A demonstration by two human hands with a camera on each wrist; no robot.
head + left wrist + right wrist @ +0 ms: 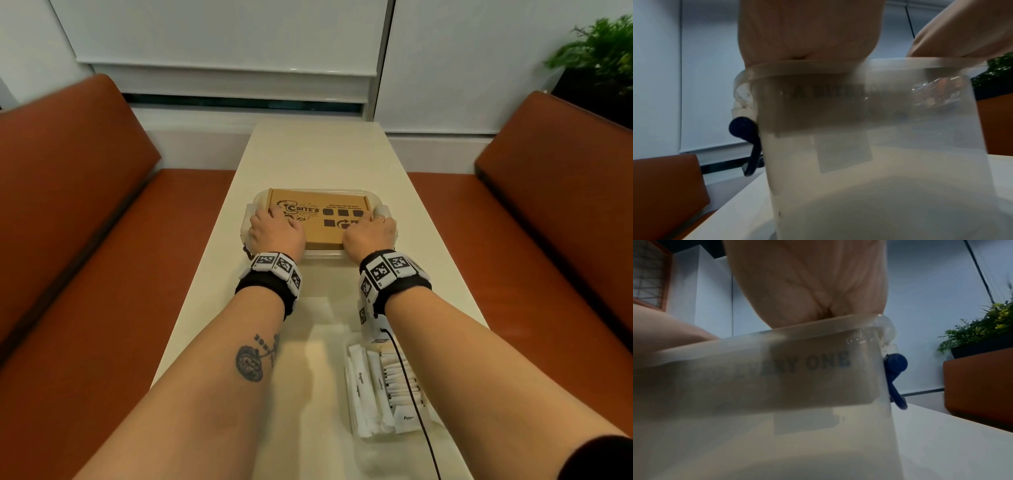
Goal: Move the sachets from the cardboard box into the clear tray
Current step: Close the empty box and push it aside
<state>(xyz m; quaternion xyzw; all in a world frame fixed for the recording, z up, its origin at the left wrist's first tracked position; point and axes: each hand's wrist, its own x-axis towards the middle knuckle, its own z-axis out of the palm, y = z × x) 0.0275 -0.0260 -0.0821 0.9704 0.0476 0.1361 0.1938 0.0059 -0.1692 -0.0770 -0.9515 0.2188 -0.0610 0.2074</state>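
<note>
Resting flat on cardboard box (pixel 318 219), both hands released, left hand (pixel 275 233), right hand (pixel 368 234).

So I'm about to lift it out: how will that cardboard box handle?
Probably light and fairly stiff: the cardboard box is flat with a closed lid. It sits snugly inside the clear container, so it may drag on the walls. Both hands at its ends should keep it level.

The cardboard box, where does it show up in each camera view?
Head: cardboard box at centre, inside the clear container.
Left wrist: blurred, upper middle behind the clear wall.
Right wrist: left of centre, lettered side.
Shared landmark: the container's blue clips.
</note>
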